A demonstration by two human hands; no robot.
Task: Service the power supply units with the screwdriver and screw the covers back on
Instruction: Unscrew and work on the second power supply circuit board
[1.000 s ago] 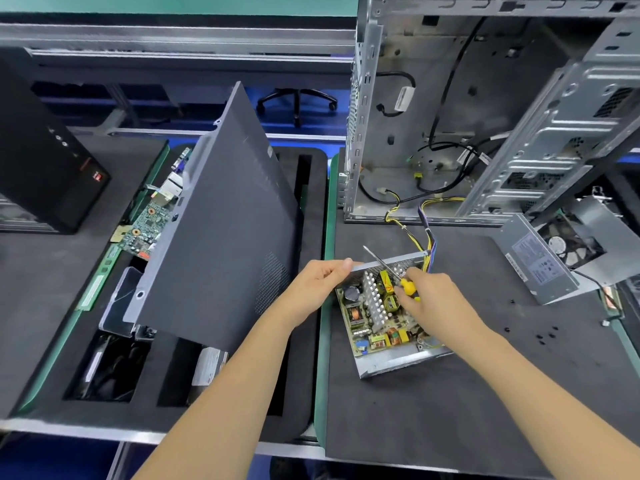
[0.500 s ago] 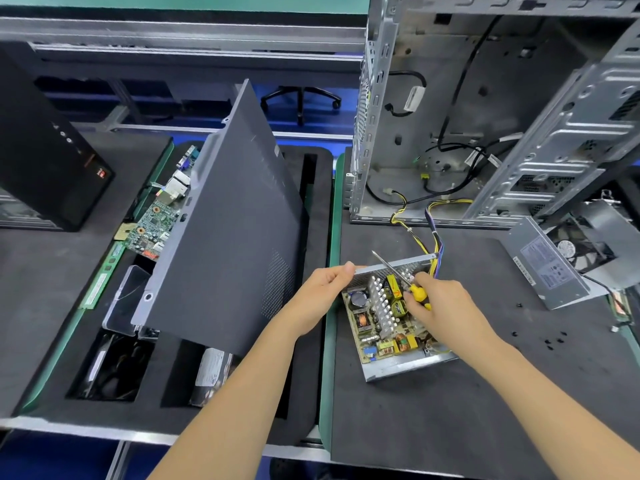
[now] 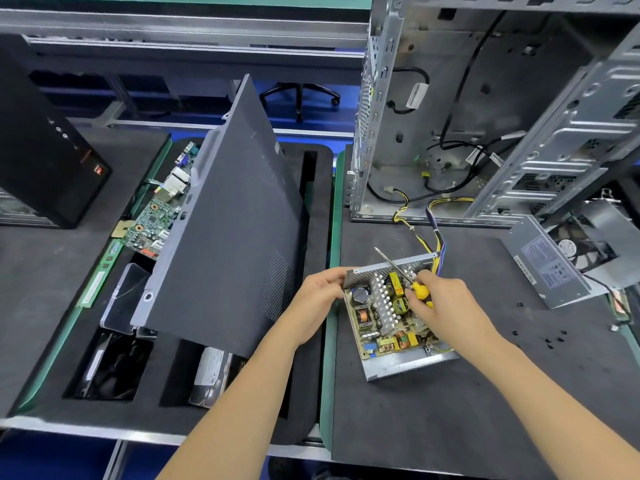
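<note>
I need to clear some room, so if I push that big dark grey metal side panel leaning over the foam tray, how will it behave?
The dark grey metal side panel stands tilted on one edge, so a push would probably tip it flat. It looks like thin sheet, likely light yet stiff. Falling, it might strike the green circuit board beside it.
</note>
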